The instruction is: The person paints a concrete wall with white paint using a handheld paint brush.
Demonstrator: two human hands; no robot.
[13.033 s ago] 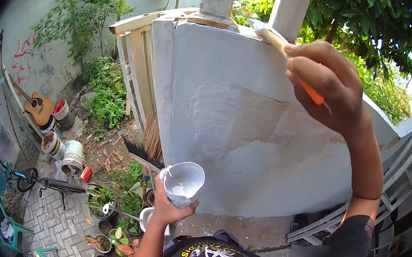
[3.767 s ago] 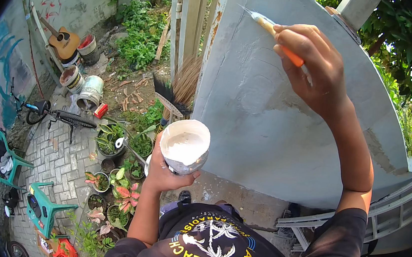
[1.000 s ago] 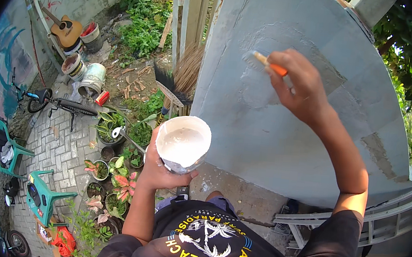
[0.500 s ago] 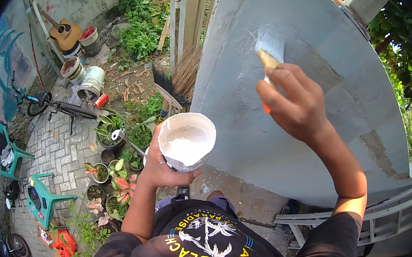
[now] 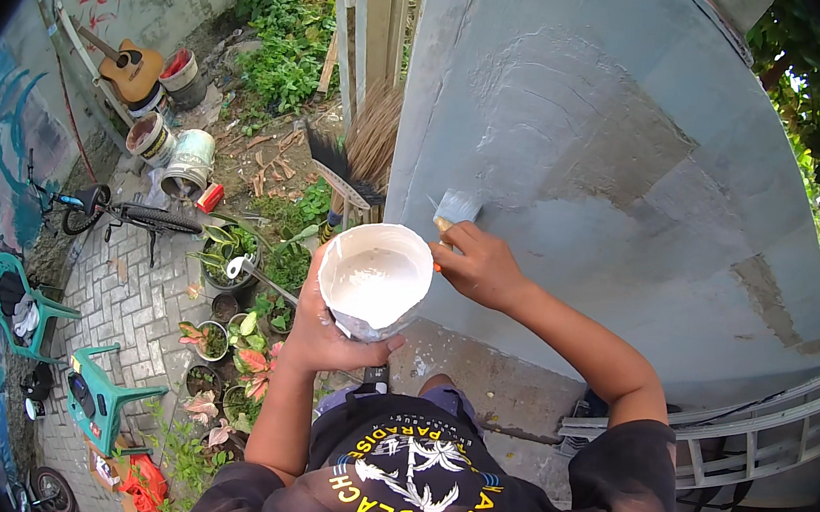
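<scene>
My left hand (image 5: 331,340) is wrapped round a tub of white paint (image 5: 374,282), its open top facing up in front of my chest. My right hand (image 5: 477,263) grips a paintbrush (image 5: 457,207) by its handle, just right of the tub. The brush's wide, paint-coated bristles touch the grey wall (image 5: 548,271) near its left edge. Wet-looking streaks and a darker, unpainted-looking patch (image 5: 631,149) show on the wall above and right of the brush.
A metal ladder (image 5: 760,443) lies at the lower right. Potted plants (image 5: 230,257) crowd the left, near green plastic stools (image 5: 106,389), a bicycle (image 5: 134,215), buckets (image 5: 188,165) and a guitar (image 5: 133,73). A broom (image 5: 374,137) leans beside the wall's left edge.
My right hand has brought the brush down and left along the wall, from high up to beside the tub. The left hand still holds the tub in about the same place.
</scene>
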